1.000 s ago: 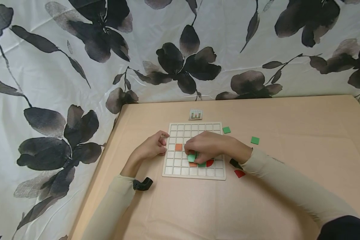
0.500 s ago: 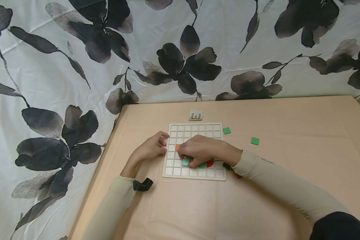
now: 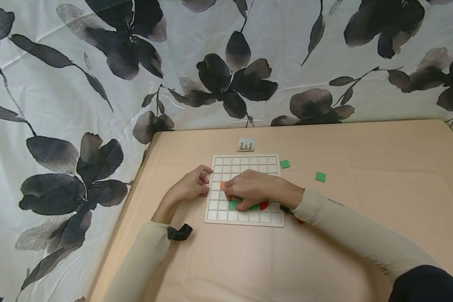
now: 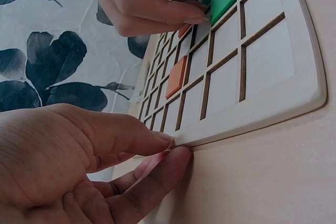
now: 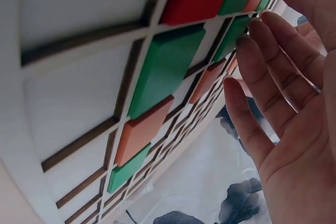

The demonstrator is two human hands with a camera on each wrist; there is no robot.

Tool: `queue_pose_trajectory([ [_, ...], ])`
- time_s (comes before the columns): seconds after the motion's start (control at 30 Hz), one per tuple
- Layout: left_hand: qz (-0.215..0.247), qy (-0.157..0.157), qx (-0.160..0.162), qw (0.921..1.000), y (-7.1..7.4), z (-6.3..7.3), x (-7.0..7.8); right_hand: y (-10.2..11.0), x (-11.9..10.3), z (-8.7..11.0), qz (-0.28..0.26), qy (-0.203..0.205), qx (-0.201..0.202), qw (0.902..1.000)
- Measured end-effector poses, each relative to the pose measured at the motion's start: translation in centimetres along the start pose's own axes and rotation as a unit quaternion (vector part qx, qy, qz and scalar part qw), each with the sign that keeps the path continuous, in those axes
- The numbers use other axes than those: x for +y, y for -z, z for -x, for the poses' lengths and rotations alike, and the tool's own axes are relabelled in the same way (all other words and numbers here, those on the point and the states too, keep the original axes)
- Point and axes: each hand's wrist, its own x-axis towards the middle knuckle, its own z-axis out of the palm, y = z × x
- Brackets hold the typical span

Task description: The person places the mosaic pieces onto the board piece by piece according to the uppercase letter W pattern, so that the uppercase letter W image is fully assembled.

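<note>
A pale gridded board (image 3: 219, 216) lies on the table, with coloured tiles in some cells. At its left edge my left hand (image 3: 191, 184) pinches the rim between thumb and fingers. My right hand (image 3: 254, 187) is over the board's middle, with thumb and forefinger at opposite sides of a green tile (image 3: 233, 204) in a lower cell. Left of that hand sits an orange tile (image 3: 222, 185). A red rounded piece (image 3: 264, 205) and another green tile (image 3: 254, 207) show below the palm. More green and orange tiles (image 5: 144, 129) appear in the right wrist view, mostly hidden from the head view.
Two loose green tiles, one by the board's corner (image 3: 285, 164) and one farther right (image 3: 320, 177), lie on the table (image 3: 381, 167). A small patterned card (image 3: 246, 144) lies behind the board. My right sleeve (image 3: 347, 222) nearly covers a loose red piece. A floral cloth (image 3: 188, 33) hangs behind.
My right hand has moved left and slightly down with the green tile, which now sits in a cell farther left. Since half a second ago it has hardly moved. My left hand has stayed put.
</note>
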Motion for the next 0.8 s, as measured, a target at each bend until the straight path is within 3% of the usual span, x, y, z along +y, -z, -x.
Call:
queue_pose_trajectory([
  [0.3,-0.003,-0.007,0.003,1.0000,0.1,0.0,0.2,0.9,0.9,1.7,-0.014,-0.015,0.015,0.9997],
  [0.8,-0.011,-0.009,0.003,0.9999,0.0,0.0,0.0,0.9,2.8,7.3,-0.027,-0.060,0.039,0.9971],
])
